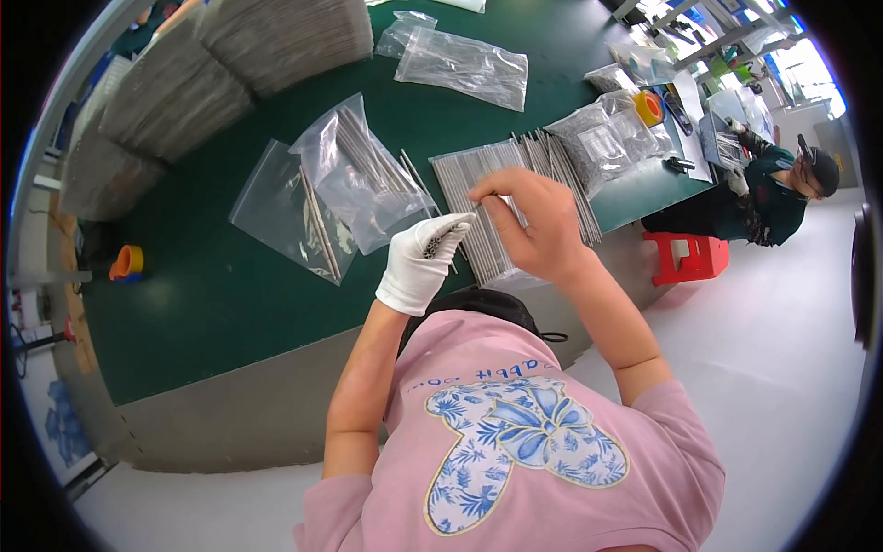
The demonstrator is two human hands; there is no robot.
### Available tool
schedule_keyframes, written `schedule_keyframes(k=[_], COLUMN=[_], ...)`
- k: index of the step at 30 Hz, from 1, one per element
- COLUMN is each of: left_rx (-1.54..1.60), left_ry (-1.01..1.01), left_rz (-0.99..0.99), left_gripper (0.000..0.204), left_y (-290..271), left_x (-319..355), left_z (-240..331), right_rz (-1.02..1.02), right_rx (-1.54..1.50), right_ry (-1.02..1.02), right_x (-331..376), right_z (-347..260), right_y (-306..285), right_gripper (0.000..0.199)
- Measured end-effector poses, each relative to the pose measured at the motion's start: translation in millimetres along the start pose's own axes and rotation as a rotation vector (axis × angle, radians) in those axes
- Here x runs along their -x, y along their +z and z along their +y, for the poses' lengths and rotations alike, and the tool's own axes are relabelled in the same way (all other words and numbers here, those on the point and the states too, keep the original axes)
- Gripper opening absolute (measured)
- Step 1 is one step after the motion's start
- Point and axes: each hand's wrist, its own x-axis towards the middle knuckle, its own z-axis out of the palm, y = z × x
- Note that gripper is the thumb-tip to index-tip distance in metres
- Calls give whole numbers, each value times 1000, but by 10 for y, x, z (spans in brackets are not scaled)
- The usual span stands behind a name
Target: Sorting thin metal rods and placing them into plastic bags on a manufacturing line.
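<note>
My left hand (409,271), in a white glove, is closed around a bundle of thin metal tubes (431,247), whose ends show in its grip. My bare right hand (543,225) is at the glove's fingertips with thumb and forefinger pinched together; what they hold, if anything, is too small to make out. Beneath the right hand lies a flat row of grey metal rods (457,189) on clear plastic. More rods (563,170) lie slanted at its right end. Left of the glove, a clear bag (354,175) with several rods overlaps another clear bag (280,216), on which a few rods rest.
Tall stacks of grey bundles (285,41) stand on the green table (212,304) at the back left. Empty-looking clear bags (464,69) lie at the back. Bags of small grey parts (593,143) and orange tape (648,108) sit right. A person (773,193) works beyond a red stool (685,258).
</note>
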Motion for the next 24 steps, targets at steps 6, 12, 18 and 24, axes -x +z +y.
schedule_keyframes(k=[6, 12, 18, 24], left_rx=[-49, -34, 60, 201], left_ry=[-108, -142, -155, -315], left_rz=[-54, -161, -70, 9], left_gripper=[24, 30, 29, 17], left_y=[14, -11, 135, -19], left_x=[54, 62, -57, -6], left_z=[-102, -210, 20, -88], right_rz=[-383, -560, -589, 136], right_rx=[226, 267, 336, 72], right_ry=[210, 302, 450, 719], right_x=[211, 143, 34, 269], right_z=[31, -6, 74, 711], right_y=[151, 100, -85, -1233], right_gripper=[15, 23, 18, 20])
